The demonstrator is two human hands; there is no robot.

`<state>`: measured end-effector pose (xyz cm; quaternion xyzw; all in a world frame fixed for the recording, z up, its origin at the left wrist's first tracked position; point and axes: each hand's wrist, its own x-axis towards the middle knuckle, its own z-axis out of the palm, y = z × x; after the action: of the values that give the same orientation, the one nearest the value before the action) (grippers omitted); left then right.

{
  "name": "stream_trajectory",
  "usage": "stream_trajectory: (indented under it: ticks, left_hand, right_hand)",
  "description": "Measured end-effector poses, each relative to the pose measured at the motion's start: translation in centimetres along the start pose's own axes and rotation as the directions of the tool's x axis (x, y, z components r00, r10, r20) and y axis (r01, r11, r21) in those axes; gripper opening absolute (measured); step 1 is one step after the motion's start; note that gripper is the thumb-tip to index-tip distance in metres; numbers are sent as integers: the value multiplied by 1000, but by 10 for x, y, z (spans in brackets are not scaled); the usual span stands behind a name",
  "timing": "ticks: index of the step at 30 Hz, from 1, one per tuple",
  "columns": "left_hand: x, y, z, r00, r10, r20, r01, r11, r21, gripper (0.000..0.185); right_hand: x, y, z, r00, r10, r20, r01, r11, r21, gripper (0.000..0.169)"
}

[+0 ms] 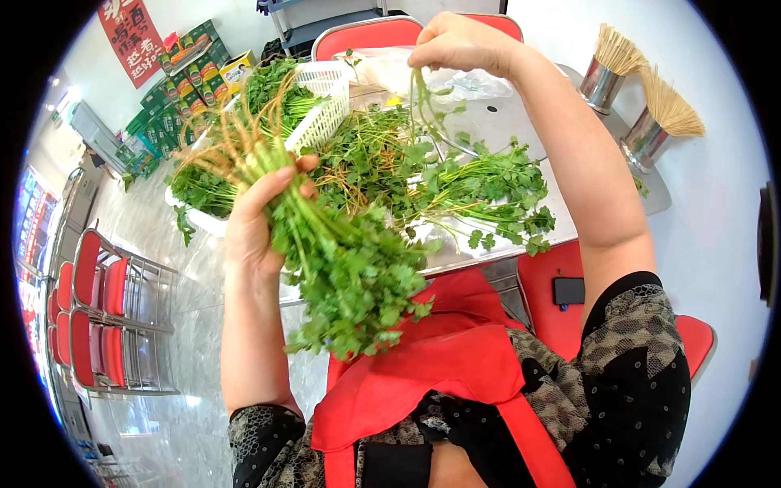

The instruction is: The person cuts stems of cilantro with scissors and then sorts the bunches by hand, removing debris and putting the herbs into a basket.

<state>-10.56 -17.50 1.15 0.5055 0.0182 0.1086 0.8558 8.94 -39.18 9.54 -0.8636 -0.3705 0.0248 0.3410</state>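
Note:
A thick bunch of cilantro (348, 268) is gripped around its stems by my left hand (265, 207). Its tan roots point up and away, and its leaves hang toward my red apron (421, 390). My right hand (460, 46) is raised over the far side of the metal table (512, 119), fingers pinched on a few thin, limp cilantro sprigs (424, 100) that dangle down. Below, a loose heap of cilantro and root scraps (366, 158) lies on the table. To its right rests another pile of cilantro (488, 195) with the stems laid together.
White plastic baskets (332, 104) holding cilantro stand at the table's left. Behind lies a clear plastic bag (390, 64). Two metal cups of bamboo skewers (647, 140) stand at right. A phone (567, 291) lies on a red chair (549, 329). Stacked red chairs (113, 287) stand left.

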Motion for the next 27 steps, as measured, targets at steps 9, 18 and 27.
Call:
stream_trajectory:
  ticks: [9, 18, 27]
  left_hand:
    - [39, -21, 36, 998, -50, 28, 51, 999, -18, 31]
    - [33, -37, 31, 993, -6, 114, 12, 999, -49, 29]
    - [5, -30, -33, 946, 212, 246, -170, 968, -183, 38]
  right_hand:
    - [-14, -41, 25, 939, -86, 332, 53, 993, 108, 22]
    - [-20, -29, 54, 949, -201, 242, 60, 872, 485, 37]
    - [-51, 61, 101, 955, -80, 286, -78, 861, 503, 38]
